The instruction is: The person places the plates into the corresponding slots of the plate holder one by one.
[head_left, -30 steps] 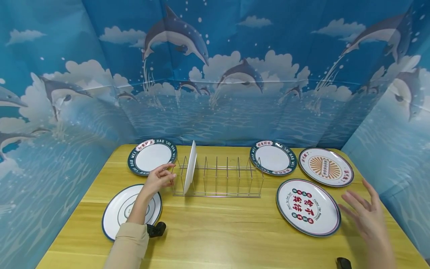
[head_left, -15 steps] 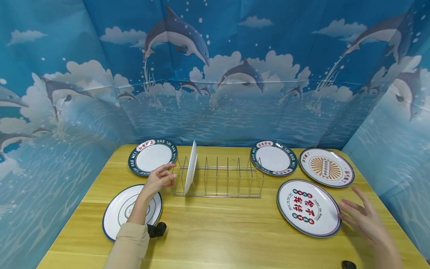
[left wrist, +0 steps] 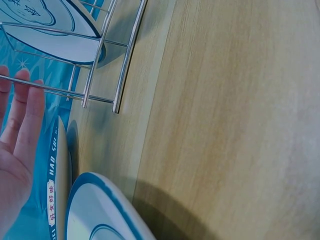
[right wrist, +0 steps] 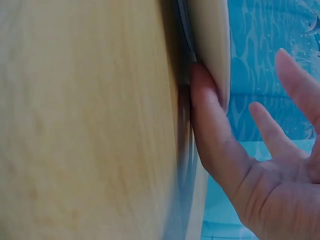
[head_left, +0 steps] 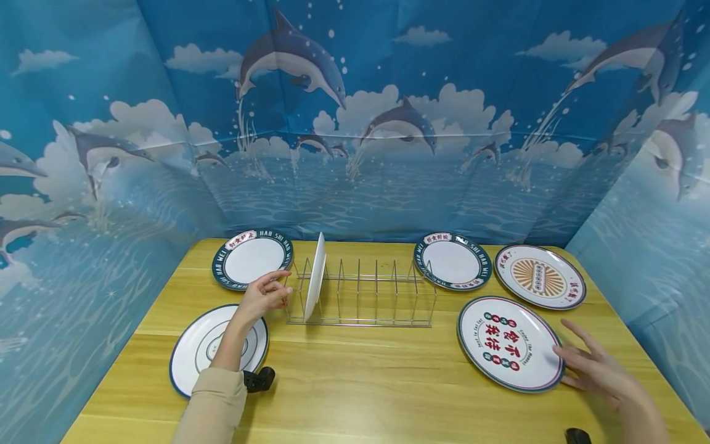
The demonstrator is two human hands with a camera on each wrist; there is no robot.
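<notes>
A wire plate rack stands mid-table, with one white plate upright in its left part. My left hand touches the rack's left end; in the left wrist view its fingers lie fairly straight behind a rail. At the right, my right hand meets the rim of a white plate with red characters. In the right wrist view the thumb is tucked under that rim, while the other fingers spread apart above.
Left of the rack lie a green-rimmed plate and a blue-rimmed plate with rings. Behind the right hand's plate are another green-rimmed plate and a sunburst plate. A dolphin-print curtain hangs around the wooden table.
My right hand has moved left and lowered to the red-character plate, its fingers now reaching the rim. The left hand and the rack stay as they were.
</notes>
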